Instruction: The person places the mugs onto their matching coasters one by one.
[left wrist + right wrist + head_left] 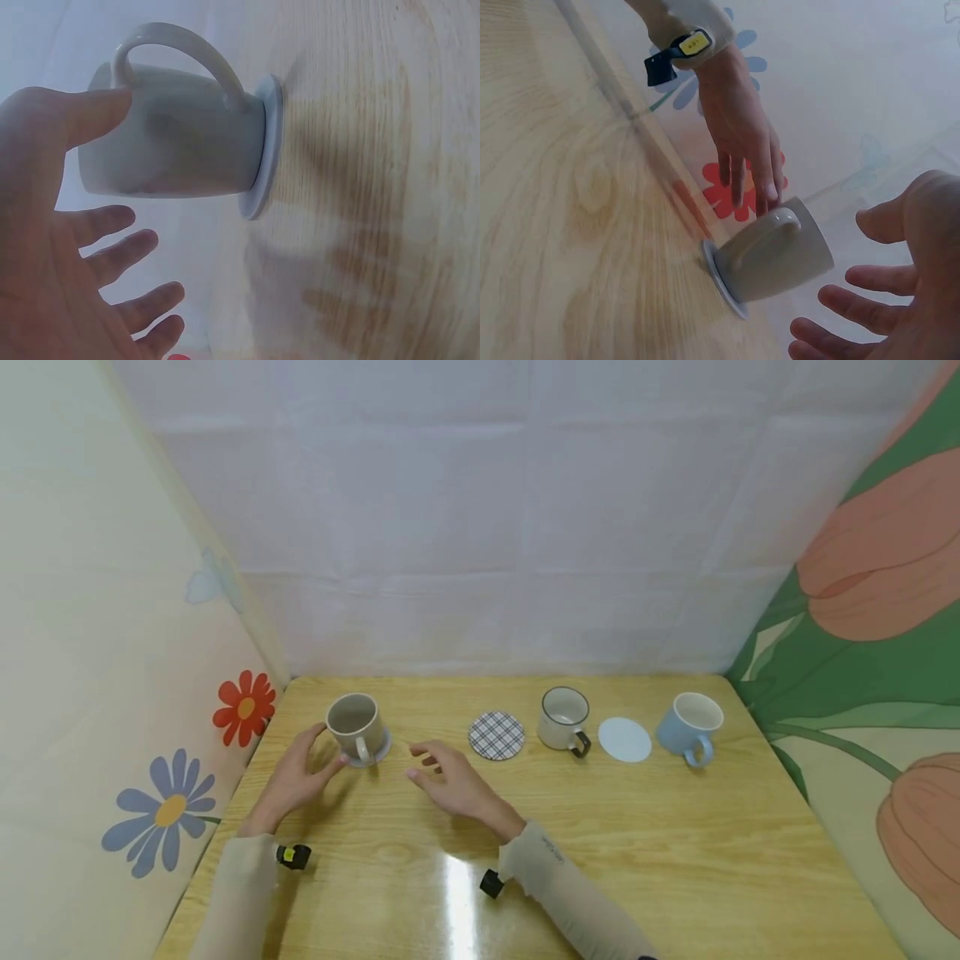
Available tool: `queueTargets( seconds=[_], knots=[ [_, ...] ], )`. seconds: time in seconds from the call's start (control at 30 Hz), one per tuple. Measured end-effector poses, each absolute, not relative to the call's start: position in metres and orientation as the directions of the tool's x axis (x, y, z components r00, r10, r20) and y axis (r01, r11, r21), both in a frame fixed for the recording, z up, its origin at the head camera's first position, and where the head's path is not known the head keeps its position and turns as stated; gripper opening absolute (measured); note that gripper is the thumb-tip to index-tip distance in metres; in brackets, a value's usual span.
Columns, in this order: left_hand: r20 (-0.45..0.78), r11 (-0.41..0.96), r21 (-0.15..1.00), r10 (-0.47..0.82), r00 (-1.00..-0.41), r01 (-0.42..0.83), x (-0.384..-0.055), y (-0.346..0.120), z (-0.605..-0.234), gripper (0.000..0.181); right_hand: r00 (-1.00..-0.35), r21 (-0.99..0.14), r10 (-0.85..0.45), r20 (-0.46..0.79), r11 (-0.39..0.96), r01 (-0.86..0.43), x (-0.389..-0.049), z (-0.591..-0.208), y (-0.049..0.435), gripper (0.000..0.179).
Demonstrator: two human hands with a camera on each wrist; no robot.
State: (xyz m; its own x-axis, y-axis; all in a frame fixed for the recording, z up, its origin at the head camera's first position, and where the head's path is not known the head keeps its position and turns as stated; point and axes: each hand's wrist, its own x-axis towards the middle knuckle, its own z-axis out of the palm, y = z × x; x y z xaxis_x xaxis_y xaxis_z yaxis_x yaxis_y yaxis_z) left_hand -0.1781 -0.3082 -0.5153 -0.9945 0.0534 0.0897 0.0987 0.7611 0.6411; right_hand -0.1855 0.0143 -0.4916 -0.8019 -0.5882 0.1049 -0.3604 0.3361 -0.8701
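Note:
A grey-beige mug stands upright on a pale round coaster at the left of the table, its handle facing the person. Beside its left side is my left hand, fingers spread and thumb near the handle. The left wrist view shows the mug seated on the coaster, with a gap between it and the relaxed fingers. To the mug's right my right hand hovers with fingers loosely bent and nothing in them; in the right wrist view this hand is apart from the mug.
Right of the hands lies a plaid round coaster. Past it stand a white mug with dark rim and handle, a light-blue round coaster and a blue mug. A white cloth wall rises behind the wooden table.

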Motion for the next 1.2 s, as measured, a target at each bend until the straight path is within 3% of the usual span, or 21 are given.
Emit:
queueTargets(
  seconds=[0.7, 1.2],
  knots=[
    [0.203, 0.773, 0.618, 0.020, -0.979, 0.144, -0.169, -0.306, -0.504, 0.082, -0.832, -0.852, -0.538, 0.137, 0.365, -0.376, -0.187, -0.483, 0.045, 0.047],
    [0.324, 0.811, 0.536, 0.058, -0.944, 0.234, -0.159, -0.290, -0.491, 0.078, -0.844, -0.839, -0.511, 0.165, 0.376, -0.392, -0.185, -0.488, 0.064, 0.047]
  ],
)
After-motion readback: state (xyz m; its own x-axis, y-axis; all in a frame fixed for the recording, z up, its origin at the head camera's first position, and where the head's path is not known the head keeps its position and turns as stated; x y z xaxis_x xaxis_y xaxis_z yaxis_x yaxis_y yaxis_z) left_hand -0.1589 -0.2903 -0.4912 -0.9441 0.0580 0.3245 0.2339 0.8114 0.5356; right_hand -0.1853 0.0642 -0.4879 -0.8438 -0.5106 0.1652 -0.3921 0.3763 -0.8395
